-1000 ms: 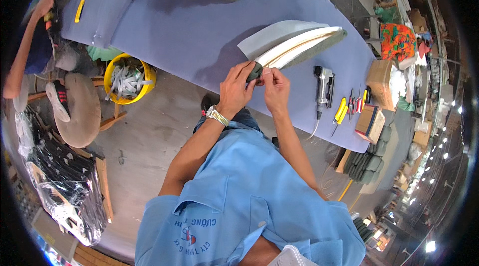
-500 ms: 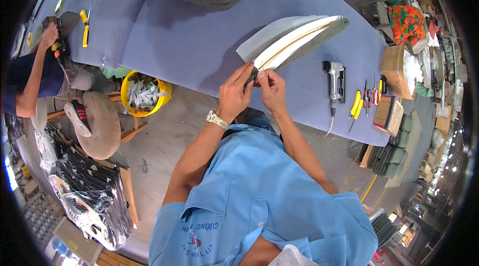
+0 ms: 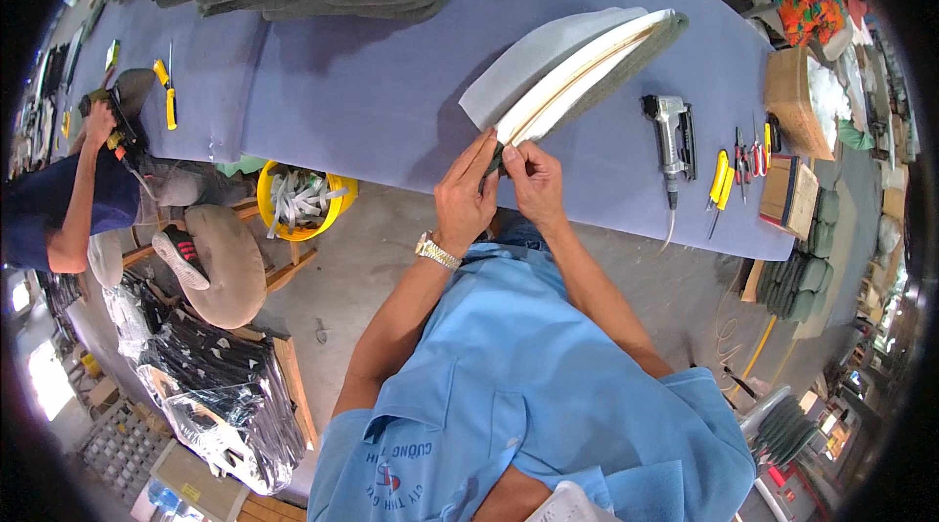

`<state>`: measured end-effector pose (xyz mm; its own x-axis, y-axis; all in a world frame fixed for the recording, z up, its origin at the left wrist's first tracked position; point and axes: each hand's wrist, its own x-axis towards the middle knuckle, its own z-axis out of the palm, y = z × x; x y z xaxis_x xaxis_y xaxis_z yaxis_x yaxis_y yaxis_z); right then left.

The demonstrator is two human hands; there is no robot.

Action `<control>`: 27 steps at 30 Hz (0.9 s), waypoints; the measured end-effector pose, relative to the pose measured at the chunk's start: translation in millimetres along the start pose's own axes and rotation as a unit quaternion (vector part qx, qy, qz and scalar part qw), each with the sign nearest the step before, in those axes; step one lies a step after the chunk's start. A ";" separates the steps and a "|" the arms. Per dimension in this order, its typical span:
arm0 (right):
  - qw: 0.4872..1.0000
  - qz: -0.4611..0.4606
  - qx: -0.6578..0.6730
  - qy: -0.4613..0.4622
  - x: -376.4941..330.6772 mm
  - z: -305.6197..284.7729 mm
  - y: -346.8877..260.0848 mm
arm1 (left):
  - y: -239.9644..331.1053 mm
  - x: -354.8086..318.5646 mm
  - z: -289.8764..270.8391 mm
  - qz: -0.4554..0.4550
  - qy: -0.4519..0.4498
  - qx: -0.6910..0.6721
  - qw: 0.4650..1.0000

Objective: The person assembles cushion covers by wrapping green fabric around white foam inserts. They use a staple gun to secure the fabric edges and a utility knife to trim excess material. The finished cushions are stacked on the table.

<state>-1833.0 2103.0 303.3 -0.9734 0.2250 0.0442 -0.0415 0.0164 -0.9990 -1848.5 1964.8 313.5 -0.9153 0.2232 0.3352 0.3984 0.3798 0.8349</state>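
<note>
Padded panel (image 3: pixel 572 72), tip pinched by both hands at desk (image 3: pixel 391 82) edge
Left hand (image 3: pixel 468 201) and right hand (image 3: pixel 533 184) clenched on tip; stapler (image 3: pixel 671 136) laid near.

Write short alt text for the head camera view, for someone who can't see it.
Both hands, left hand and right hand, pinch the near corner of a padded panel lying on a purple-covered table. A staple gun lies to its right, and another person works at far left.
</note>
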 end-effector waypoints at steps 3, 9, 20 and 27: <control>1.000 -0.011 0.004 0.004 -1.1 2.8 2.0 | 6.3 -4.9 -1.4 -0.049 -0.010 -0.044 0.998; 0.998 -0.053 -0.038 0.002 -2.0 1.2 6.2 | 2.8 -9.2 14.6 -0.254 -0.009 -0.232 0.939; 0.991 -0.068 -0.046 -0.106 -8.0 -12.8 18.8 | -3.6 -0.8 12.1 -0.290 -0.073 -0.163 0.940; 0.980 -0.038 -0.190 -0.033 -5.6 -113.6 1.4 | 3.2 -7.8 20.9 -0.178 -0.090 -0.020 0.980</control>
<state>-1802.1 2212.5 302.4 -0.9836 0.1464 0.1055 -0.0395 0.3959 -0.9174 -1838.9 1983.1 304.4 -0.9695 0.2378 -0.0599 0.0493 0.4283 0.9023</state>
